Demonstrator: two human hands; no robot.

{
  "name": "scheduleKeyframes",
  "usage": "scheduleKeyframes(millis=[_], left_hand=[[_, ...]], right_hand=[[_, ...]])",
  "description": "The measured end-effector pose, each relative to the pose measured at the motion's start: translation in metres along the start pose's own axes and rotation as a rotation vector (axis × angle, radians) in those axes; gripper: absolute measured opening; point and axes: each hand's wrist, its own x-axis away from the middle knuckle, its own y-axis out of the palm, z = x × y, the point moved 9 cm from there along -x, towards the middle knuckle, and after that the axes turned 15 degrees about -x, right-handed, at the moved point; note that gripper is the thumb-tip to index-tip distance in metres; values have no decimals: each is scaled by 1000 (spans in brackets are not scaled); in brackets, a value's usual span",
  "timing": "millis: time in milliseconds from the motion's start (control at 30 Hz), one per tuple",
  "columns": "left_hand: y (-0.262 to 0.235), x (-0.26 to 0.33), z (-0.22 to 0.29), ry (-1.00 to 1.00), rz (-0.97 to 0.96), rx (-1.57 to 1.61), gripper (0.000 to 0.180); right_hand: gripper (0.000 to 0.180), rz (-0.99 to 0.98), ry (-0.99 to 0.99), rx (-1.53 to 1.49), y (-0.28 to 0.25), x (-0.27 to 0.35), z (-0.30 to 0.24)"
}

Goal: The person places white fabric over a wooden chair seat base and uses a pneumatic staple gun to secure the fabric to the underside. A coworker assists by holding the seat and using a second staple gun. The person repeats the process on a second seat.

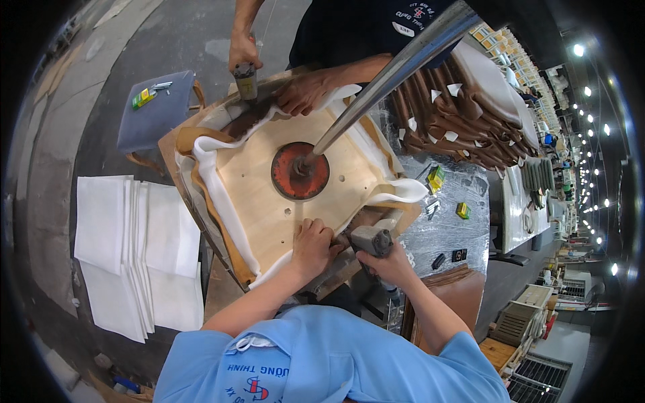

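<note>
A plywood seat panel [255, 168] lies in front of me, with white foam padding [213, 176] and a brown cover [207, 201] around its edges. A round red plate [285, 176] on a metal pole [363, 94] presses on its middle. At the near edge, my left hand [311, 248] has its fingers curled on the brown cover folded over the panel. My right hand [386, 262] grips a grey staple gun [371, 240], its nose by my left fingertips. Across the panel, a co-worker's hand [243, 52] holds another staple gun [246, 82]; their other hand [302, 94] presses the far edge.
White foam sheets [168, 269] are stacked at the left. A blue padded stool [151, 121] bears a small yellow-green box [142, 99]. Brown covers [457, 107] pile up at the far right. On the plastic-wrapped table [463, 232] lie small boxes [463, 210] and brown sheets [450, 295].
</note>
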Motion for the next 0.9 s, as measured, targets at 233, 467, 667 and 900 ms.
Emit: scheduleKeyframes(millis=[233,467,667,900], left_hand=[[8,-5,-4,-87,32,63,12],[8,-4,-9,-110,82,105,10],[3,-6,-10,-65,97,95,7],[-6,0,-18,-22,9,80,6]], right_hand=[[37,-15,14,-4,8,1,5],[50,-27,30,51,12,-7,9],[33,11,-405,131,26,-9,-16],[35,26,15,-48,16,7,10]])
